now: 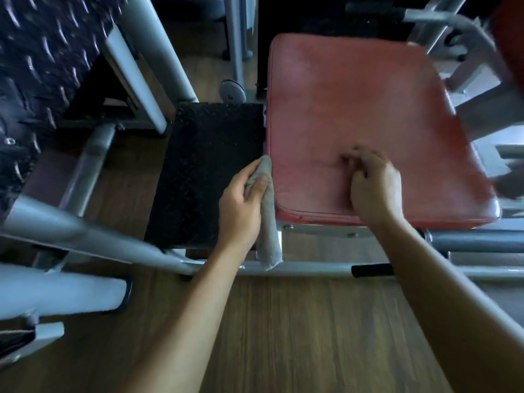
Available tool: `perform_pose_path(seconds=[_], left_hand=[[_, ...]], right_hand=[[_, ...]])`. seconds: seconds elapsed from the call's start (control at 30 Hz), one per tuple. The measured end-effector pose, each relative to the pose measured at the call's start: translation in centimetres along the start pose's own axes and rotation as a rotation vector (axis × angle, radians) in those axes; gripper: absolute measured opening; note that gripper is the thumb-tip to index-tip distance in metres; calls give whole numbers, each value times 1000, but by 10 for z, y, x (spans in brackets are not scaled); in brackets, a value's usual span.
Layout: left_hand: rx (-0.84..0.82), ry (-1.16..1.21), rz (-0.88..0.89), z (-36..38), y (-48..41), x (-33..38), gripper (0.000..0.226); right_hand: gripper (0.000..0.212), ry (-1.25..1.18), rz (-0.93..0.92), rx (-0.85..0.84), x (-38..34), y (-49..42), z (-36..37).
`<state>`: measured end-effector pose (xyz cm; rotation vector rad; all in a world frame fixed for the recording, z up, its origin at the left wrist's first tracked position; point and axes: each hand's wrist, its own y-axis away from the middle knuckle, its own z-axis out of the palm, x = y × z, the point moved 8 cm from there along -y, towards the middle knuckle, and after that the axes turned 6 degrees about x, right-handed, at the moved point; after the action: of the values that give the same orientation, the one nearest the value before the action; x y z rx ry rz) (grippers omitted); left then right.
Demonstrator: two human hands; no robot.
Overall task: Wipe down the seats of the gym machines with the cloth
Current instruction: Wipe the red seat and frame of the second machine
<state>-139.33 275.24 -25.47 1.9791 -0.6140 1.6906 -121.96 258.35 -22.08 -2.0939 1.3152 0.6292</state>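
One cloth (269, 239) was in view, a grey, soft, nubbly piece rolled into a loose tube; it lay against the near left edge of the seat (354, 95), its lower end hanging down past the frame towards the floor (283, 336). Two bare hands worked here; the left hand (241, 205) had its fingers and thumb wrapped round the upper part of the roll, gripping it firmly; the right hand (374, 185) rested on the near middle of the seat with its fingers curled tightly under, the tips pressed to the padding; motion blur hid the fingertips, so I could not tell whether they pinched anything.

One seat filled the right of the scene, a broad, rounded-cornered pad of red vinyl, faded and scuffed, with piped stitching along its edge; a part of a second red pad (510, 32) showed at the far right. Two black plates with raised diamond tread were visible; one flat rectangular plate (209, 165) sat just left of the seat, and a larger one (42, 52) stood at the far left. Grey painted steel tubes framed everything; one horizontal bar (297, 269) ran beneath the seat on the near side, carrying one black sleeve (372, 270). The floor was of dark wood-grain planks.
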Motion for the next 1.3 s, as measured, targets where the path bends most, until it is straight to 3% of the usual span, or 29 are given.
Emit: perform_pose_path(seconds=[0.1, 0.2, 0.27, 0.37, 0.47, 0.63, 0.73, 0.9, 1.1, 1.3], left_hand=[[52, -132, 131, -6, -13, 9, 37], [149, -226, 297, -4, -31, 40, 38], [12, -298, 332, 25, -36, 59, 39], [-353, -580, 395, 70, -29, 64, 40], [-552, -608, 492, 76, -30, 56, 39], [-381, -568, 693, 84, -16, 59, 36], [-438, -604, 767, 94, 0, 60, 40], [-637, -612, 804, 96, 5, 51, 48], [-427, -637, 668, 98, -42, 60, 35], [-605, -562, 680, 93, -30, 56, 30]], right_hand=[[42, -2, -31, 159, 14, 17, -3], [38, -188, 44, 350, 21, 21, -18], [37, -260, 44, 386, 22, 24, -23], [35, -309, 50, 395, 23, 24, -27], [32, -310, 77, 381, 23, 22, -26], [31, -349, 131, 374, 23, 23, -24], [32, -355, 149, 399, 23, 23, -24], [39, -317, 111, 415, 16, 26, -21], [45, -254, 52, 402, 10, 28, -20], [40, -249, 34, 340, 12, 28, -20]])
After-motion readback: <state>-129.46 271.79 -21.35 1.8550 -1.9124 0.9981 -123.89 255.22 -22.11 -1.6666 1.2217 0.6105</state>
